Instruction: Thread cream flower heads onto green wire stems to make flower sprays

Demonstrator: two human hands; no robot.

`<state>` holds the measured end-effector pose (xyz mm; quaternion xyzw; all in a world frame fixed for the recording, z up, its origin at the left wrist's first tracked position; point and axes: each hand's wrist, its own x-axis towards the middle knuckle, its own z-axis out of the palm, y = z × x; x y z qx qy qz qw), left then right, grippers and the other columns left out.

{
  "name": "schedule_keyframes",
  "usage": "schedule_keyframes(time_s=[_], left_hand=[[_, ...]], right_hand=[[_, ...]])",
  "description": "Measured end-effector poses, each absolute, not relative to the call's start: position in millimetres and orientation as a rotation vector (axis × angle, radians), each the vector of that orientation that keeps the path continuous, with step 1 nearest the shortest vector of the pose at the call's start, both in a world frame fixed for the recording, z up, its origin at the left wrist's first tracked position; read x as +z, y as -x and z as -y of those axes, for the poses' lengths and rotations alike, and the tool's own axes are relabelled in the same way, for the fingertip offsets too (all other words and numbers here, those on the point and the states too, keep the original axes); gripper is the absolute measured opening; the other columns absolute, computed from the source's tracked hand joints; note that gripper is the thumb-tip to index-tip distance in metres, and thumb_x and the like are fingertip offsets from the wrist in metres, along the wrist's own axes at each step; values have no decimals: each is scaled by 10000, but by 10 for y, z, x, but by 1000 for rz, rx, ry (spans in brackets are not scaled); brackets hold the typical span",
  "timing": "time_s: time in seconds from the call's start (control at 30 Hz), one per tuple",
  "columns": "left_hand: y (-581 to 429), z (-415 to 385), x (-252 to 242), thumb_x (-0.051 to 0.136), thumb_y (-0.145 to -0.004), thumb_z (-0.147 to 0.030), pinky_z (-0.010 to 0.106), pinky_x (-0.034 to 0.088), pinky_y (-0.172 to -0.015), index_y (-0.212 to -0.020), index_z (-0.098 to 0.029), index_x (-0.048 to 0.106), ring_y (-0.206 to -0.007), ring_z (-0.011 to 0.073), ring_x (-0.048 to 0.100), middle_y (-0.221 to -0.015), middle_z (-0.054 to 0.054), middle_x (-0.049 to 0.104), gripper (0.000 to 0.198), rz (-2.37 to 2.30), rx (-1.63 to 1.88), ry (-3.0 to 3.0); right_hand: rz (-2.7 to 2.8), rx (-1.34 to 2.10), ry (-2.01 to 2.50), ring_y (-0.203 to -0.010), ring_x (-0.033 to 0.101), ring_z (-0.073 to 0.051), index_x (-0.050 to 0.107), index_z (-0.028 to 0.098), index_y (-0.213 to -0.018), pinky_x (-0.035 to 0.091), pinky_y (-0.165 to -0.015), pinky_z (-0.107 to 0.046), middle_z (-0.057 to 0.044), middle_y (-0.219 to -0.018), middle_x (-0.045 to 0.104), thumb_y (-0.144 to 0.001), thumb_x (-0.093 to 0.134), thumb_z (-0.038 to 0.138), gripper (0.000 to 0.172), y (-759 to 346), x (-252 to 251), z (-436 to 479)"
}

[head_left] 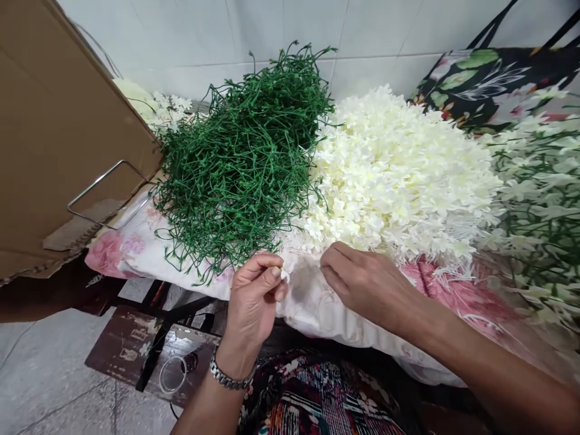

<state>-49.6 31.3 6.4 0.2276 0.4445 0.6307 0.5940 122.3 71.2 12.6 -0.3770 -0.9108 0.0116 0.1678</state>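
Observation:
Between the thumb and fingers of my left hand [257,287] is a small white artificial flower [284,275], mostly covered by the fingertips. My right hand [357,273] is at the front edge of a heap of cream-white artificial flowers [399,175]. Its fingers are bent together and point down-left; whether they pinch anything is hidden. A tangled pile of green plastic stems [235,163] lies beyond my left hand, up against the white heap. Both hands are over a pink-and-white floral cloth [308,308].
On the left stands a large cardboard box [67,133], with a bent metal wire frame [106,181] beside it. Stemmed white flowers [534,187] are at the right, below a black floral bag [489,84]. A brown wooden stool [122,344] sits below at left. A tiled wall [290,30] closes off the back.

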Motion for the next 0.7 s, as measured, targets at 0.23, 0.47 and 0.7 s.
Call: schedule_keyframes(time_s=[0.23,0.47,0.7], left_hand=[[330,-294,68,762,-520,-228,196,312,-400,-595,-163,628,-339,33,397,-480,-55,517,167,-857,1306,-389],[150,-242,54,778,-557,-259,176,339,-390,-620,-166,657,-368,30,430,-559,-41,554,166,-863,1327,-530],[118,-164,-57,706,-699,-237,176,409,-438,-719,-181,706,-505,64,499,-696,1,578,59,-941,1473,-895]], right_hand=[[2227,563,981,-469,457,-63,514,183,-773,344,-451,-184,44,-575,515,-834,456,110,111,-1278,410,-467],[2121,487,940,-570,515,-86,554,152,-799,409,-536,-197,-9,-645,546,-859,429,86,153,-1220,376,-302],[2106,381,997,-543,500,-105,569,131,-772,403,-513,-232,-17,-623,521,-871,411,90,191,-1254,273,-250]])
